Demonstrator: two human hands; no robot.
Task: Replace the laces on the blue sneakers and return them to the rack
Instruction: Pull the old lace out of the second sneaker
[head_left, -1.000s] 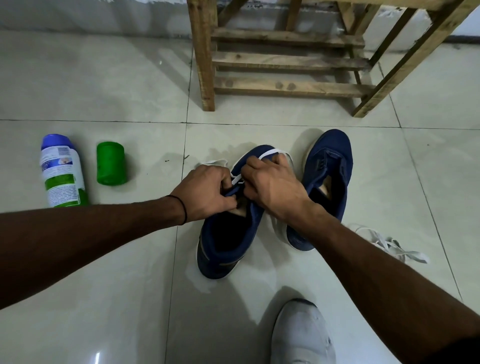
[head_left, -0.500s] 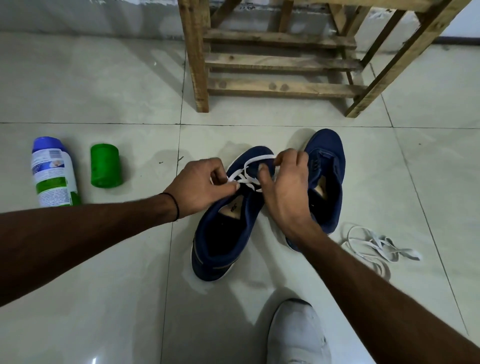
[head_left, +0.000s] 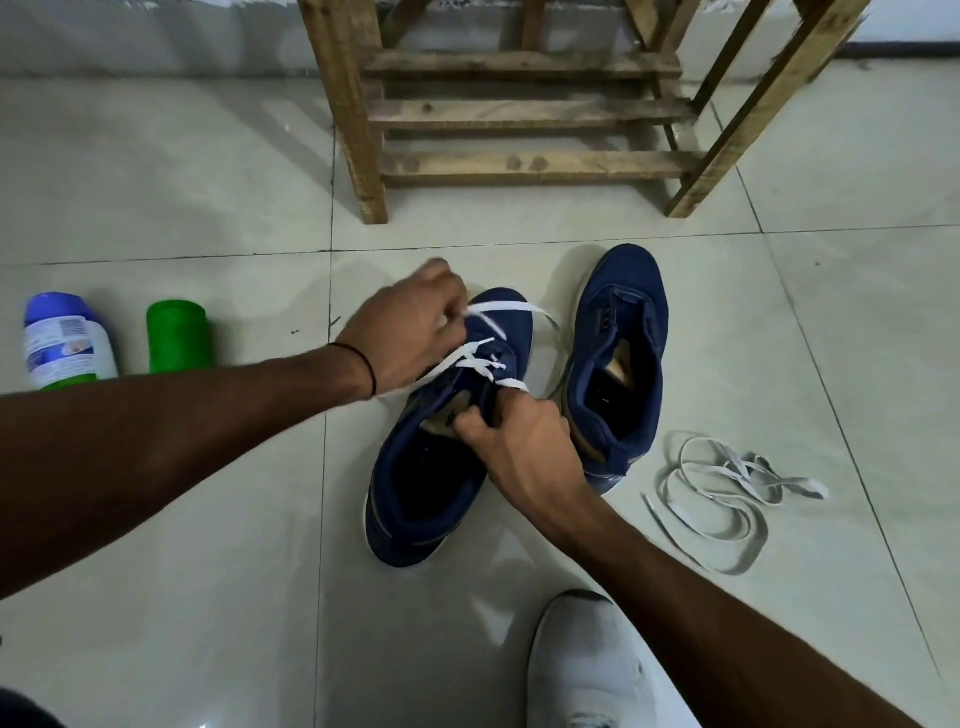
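Two blue sneakers lie on the tiled floor. The left sneaker (head_left: 431, 483) has a white lace (head_left: 478, 358) threaded through its front eyelets. My left hand (head_left: 410, 332) pinches one end of that lace above the toe, pulled up and to the left. My right hand (head_left: 519, 441) grips the sneaker's tongue and eyelet edge near the middle. The right sneaker (head_left: 618, 358) stands beside it with no lace. A loose greyish lace (head_left: 727, 493) lies coiled on the floor to the right.
A wooden rack (head_left: 524, 114) with slatted shelves stands just beyond the sneakers. At the left, a white bottle with a blue cap (head_left: 65, 343) and a green cylinder (head_left: 179, 338) lie on the floor. A white shoe (head_left: 587, 665) is at the bottom.
My left hand has moved up and away over the toe, drawing the white lace through. My right hand has dropped from the toe end to the sneaker's tongue.
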